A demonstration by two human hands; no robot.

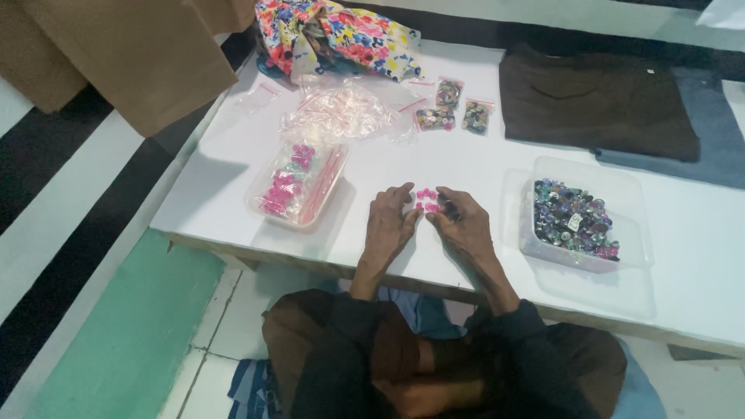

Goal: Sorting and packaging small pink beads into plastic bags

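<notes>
Both of my hands rest on the white low table (466, 167), fingertips meeting around a small cluster of pink buttons (427, 199). My left hand (390, 223) lies flat with fingers spread beside the buttons. My right hand (459, 221) curls its fingers over the buttons' right side; whether it pinches one I cannot tell. A clear tub (583, 219) of mixed dark and coloured buttons sits just right of my right hand. A clear tray (297, 185) with small bags of pink buttons lies to the left.
A heap of empty clear zip bags (345, 110) and three small bags of dark buttons (454, 109) lie further back. Folded brown cloth (594, 101) and blue cloth (710, 128) occupy the back right; floral fabric (334, 35) the back left. Brown fabric (128, 58) hangs at the left.
</notes>
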